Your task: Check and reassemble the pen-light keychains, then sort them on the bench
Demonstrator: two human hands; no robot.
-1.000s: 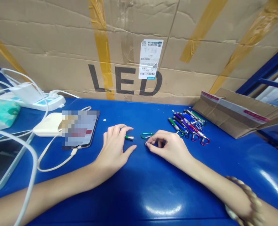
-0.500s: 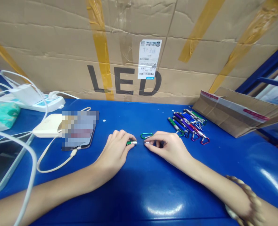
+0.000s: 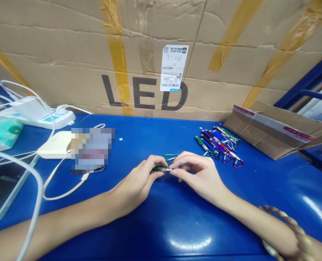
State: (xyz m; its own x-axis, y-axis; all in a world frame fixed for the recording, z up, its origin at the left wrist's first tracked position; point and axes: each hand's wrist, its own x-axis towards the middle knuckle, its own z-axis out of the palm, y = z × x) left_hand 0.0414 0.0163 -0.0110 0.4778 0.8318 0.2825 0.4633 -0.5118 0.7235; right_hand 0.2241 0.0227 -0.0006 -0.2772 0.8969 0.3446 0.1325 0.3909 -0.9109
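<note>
Low over the blue table, my left hand (image 3: 147, 174) pinches a slim green metal penlight (image 3: 158, 169) between thumb and fingers. Its silver end points right. My right hand (image 3: 197, 166) is closed in a pinch on a small silver piece (image 3: 170, 169), which meets that end; the fingers partly hide it. Just behind the fingertips lies a green carabiner (image 3: 169, 157), partly covered by my right hand. To the right, several similar penlights (image 3: 216, 143) in green, blue, purple and red lie in a pile, many with carabiners attached.
An open cardboard box (image 3: 272, 134) stands at the right beside the pile. At the left are a phone (image 3: 91, 152) on a cable, a cream power bank (image 3: 54, 145), a power strip (image 3: 60, 119) and loose white cables. A large carton (image 3: 81, 54) closes off the back.
My hands have come together: the green penlight moved right, and its end now meets the silver piece in my right hand. Before, a gap lay between them.
</note>
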